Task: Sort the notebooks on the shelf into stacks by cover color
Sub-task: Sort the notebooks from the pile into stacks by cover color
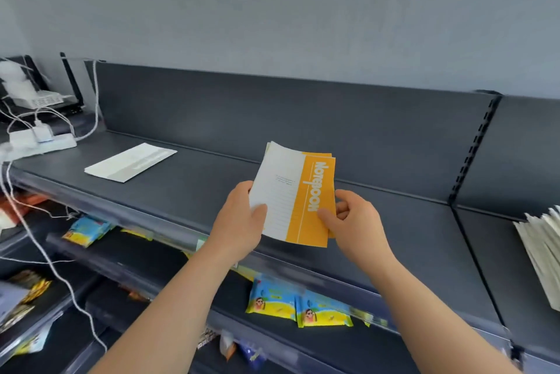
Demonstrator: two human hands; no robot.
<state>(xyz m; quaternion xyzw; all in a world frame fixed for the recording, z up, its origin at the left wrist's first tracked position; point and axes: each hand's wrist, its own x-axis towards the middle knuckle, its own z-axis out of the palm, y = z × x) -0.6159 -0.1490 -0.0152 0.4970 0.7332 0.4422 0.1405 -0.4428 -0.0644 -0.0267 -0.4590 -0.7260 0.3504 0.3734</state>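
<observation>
A small bundle of orange-and-white notebooks point(298, 189) is held up above the dark shelf point(188, 189), covers facing me. My left hand point(242, 219) grips the bundle's lower left edge, thumb across the white part. My right hand point(354, 216) pinches the lower right edge on the orange band. A white notebook point(130, 161) lies flat on the shelf to the left. More notebooks point(542, 249) stand fanned on the neighbouring shelf section at the far right, only partly in view.
A white power strip point(42, 142) with plugs, cables and a router sits at the shelf's left end. Yellow-blue snack packets point(298, 302) lie on the lower shelves. A slotted upright post point(472, 146) divides the shelf sections.
</observation>
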